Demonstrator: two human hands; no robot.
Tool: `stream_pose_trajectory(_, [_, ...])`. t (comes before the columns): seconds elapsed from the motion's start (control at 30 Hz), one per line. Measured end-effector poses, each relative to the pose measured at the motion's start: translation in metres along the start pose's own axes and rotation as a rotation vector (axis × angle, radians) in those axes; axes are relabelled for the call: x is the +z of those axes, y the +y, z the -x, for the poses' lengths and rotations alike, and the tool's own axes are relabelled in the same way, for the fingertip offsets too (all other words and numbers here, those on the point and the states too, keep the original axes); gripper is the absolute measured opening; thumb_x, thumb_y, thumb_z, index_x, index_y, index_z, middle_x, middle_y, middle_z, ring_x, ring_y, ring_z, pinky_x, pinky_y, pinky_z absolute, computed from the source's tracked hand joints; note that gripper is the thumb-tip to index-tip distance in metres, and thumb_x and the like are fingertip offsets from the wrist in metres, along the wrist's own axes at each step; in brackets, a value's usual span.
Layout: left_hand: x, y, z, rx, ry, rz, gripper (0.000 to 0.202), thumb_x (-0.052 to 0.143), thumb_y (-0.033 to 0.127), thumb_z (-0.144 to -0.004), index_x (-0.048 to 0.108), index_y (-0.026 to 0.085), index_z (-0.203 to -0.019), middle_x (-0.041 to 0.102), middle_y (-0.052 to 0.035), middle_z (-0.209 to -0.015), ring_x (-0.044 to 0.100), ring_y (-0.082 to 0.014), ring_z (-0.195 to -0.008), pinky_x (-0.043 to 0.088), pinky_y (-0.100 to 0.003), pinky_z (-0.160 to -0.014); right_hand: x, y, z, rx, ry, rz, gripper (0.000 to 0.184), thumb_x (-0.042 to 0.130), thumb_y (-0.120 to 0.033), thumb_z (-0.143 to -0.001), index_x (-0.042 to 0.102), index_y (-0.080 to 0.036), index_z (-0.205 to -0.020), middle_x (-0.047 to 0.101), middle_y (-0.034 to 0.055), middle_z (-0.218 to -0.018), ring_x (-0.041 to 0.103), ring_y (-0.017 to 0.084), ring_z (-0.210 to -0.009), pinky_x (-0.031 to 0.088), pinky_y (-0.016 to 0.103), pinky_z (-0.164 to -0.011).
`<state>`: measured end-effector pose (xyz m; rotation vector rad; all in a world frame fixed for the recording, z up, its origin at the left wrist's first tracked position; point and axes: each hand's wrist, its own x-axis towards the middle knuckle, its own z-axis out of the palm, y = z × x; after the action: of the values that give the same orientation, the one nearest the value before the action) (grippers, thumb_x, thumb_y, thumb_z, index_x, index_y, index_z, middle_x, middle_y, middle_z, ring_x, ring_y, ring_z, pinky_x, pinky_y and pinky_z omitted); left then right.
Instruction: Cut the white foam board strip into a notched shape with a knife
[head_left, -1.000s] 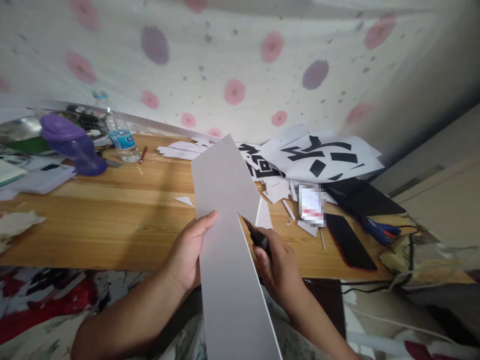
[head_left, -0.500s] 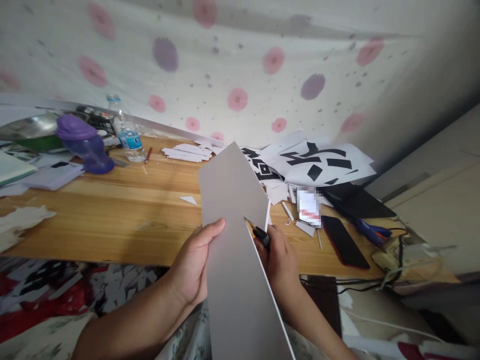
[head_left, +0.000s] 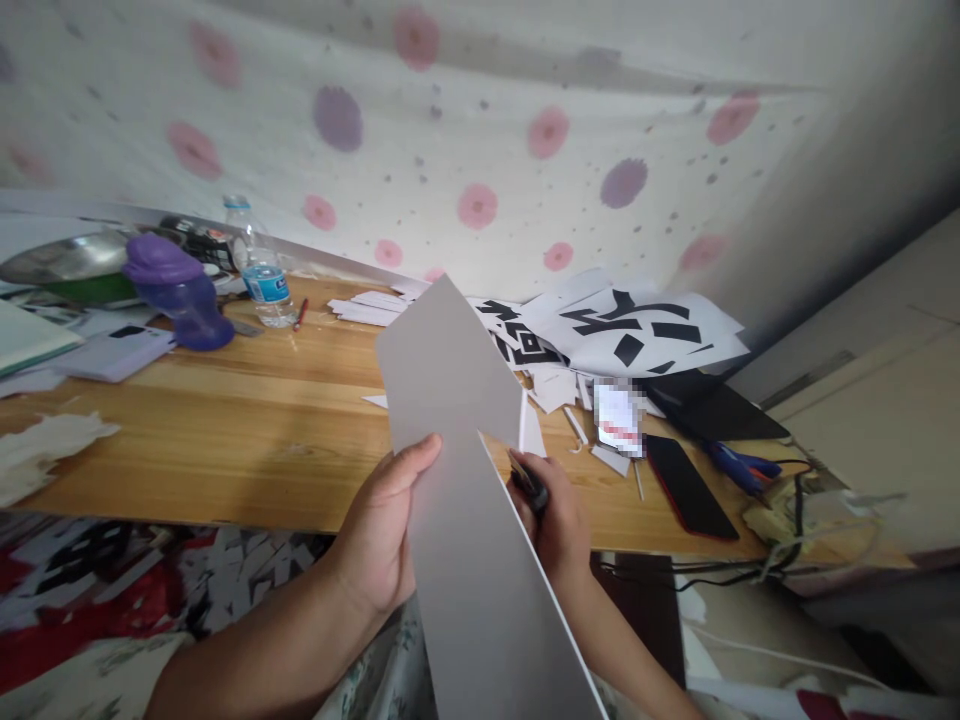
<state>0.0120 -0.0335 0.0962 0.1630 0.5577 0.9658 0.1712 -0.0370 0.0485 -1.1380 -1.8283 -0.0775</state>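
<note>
A large grey-white board [head_left: 457, 390] rises from my lap above the desk, with a pointed top and a notch cut into its right edge. My left hand [head_left: 379, 520] grips its left edge, thumb flat on the near face and fingers hidden behind. To the right of the notch, my right hand [head_left: 564, 515] is closed around a black-handled craft knife [head_left: 531, 487]. The knife's thin tip stands a little apart from the notch. Behind the board, a small white offcut [head_left: 375, 401] lies on the desk, partly covered by it.
On the wooden desk [head_left: 247, 430] stand a purple cup [head_left: 176, 295] and a water bottle [head_left: 266, 285] at left. Lettered paper sheets [head_left: 637, 325], scraps, a dark phone [head_left: 690, 485] and a blue glue gun [head_left: 742, 466] lie at right. Cables hang by the right edge.
My right hand has drawn the knife out of the notch, to the right and slightly down. The board's top has tipped left, and its notch shows wider.
</note>
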Motion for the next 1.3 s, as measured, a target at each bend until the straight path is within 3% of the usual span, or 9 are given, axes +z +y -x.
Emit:
stream_pose_trajectory(0.17, [0.0, 0.002, -0.001, 0.036, 0.081, -0.037, 0.029, 0.056, 0.032, -0.083, 0.071, 0.013, -0.099, 0.074, -0.009, -0.073, 0.072, -0.0276, -0.072, 0.059, -0.038, -0.066, 0.0, 0.0, -0.002, -0.077, -0.006, 0.023, 0.04, 0.047, -0.015, -0.089, 0.046, -0.022, -0.128, 0.062, 0.0042, -0.088, 0.062, 0.018, -0.071, 0.05, 0.029, -0.06])
stream_pose_trajectory(0.4, [0.006, -0.003, 0.0, -0.004, 0.077, -0.038, 0.029, 0.051, 0.031, -0.085, 0.072, 0.011, -0.091, 0.074, -0.0114, -0.074, 0.072, -0.0275, -0.071, 0.059, -0.037, -0.064, 0.002, 0.004, -0.002, -0.063, -0.027, 0.06, 0.042, 0.046, -0.013, -0.088, 0.046, -0.022, -0.129, 0.063, 0.0054, -0.091, 0.062, 0.019, -0.072, 0.05, 0.029, -0.059])
stream_pose_trajectory(0.63, [0.005, -0.004, 0.002, 0.047, 0.173, -0.081, 0.023, 0.06, 0.028, -0.081, 0.072, 0.012, -0.093, 0.072, -0.0056, -0.064, 0.071, -0.0236, -0.063, 0.059, -0.033, -0.064, 0.003, 0.009, -0.001, -0.081, 0.001, 0.087, 0.045, 0.047, -0.016, -0.087, 0.046, -0.02, -0.131, 0.063, 0.006, -0.093, 0.061, 0.02, -0.074, 0.05, 0.03, -0.06])
stream_pose_trajectory(1.07, [0.007, -0.009, 0.001, 0.107, 0.151, -0.052, 0.017, 0.067, 0.028, -0.076, 0.073, 0.014, -0.084, 0.072, -0.0039, -0.063, 0.071, -0.0221, -0.061, 0.059, -0.033, -0.067, 0.003, 0.01, -0.007, -0.114, 0.114, 0.264, 0.045, 0.042, -0.014, -0.09, 0.042, -0.022, -0.134, 0.061, 0.006, -0.085, 0.058, 0.021, -0.07, 0.046, 0.031, -0.058])
stream_pose_trajectory(1.3, [0.005, -0.003, -0.002, 0.065, 0.182, -0.023, 0.026, 0.063, 0.034, -0.08, 0.073, 0.014, -0.093, 0.073, -0.0055, -0.066, 0.072, -0.025, -0.068, 0.059, -0.037, -0.069, 0.003, 0.011, -0.002, -0.021, 0.1, 0.058, 0.043, 0.043, -0.012, -0.089, 0.044, -0.023, -0.13, 0.061, 0.0036, -0.083, 0.062, 0.019, -0.071, 0.049, 0.029, -0.059])
